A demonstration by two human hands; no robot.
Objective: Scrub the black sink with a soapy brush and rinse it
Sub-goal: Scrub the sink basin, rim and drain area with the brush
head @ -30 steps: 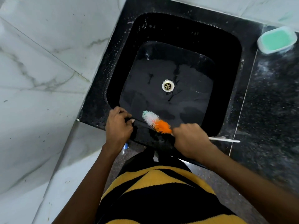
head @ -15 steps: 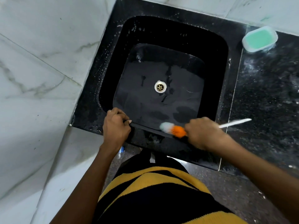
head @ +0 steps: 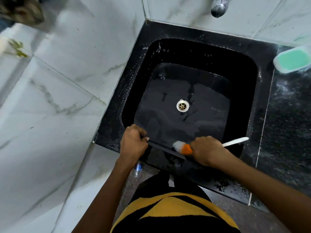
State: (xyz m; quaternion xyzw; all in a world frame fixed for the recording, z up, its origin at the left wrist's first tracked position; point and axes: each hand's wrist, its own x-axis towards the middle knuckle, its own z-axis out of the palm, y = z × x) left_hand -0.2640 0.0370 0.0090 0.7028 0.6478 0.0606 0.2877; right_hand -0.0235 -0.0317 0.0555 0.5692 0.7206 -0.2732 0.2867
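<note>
Black and glossy, the deep square stone sink point(head: 185, 115) is set into the corner of a speckled dark granite desk point(head: 289, 125), its floor wet and its round pale drain point(head: 183, 105) near the middle. A bottle brush with white and orange bristles and a thin white handle point(head: 182, 147) is laid against the near rim, where the scrubbing is judged to be under way. The handle is gripped by the curled fingers of the right hand point(head: 207, 151), just behind the bristles; the near rim is clasped by the left hand point(head: 133, 143) for support. For a good result, firm pressure should be kept and short strokes run along the edge. A soap tub with green contents point(head: 292, 60) is seen on the desk, and a metal tap point(head: 218, 5) above, against marble-veined tiles point(head: 67, 64).
</note>
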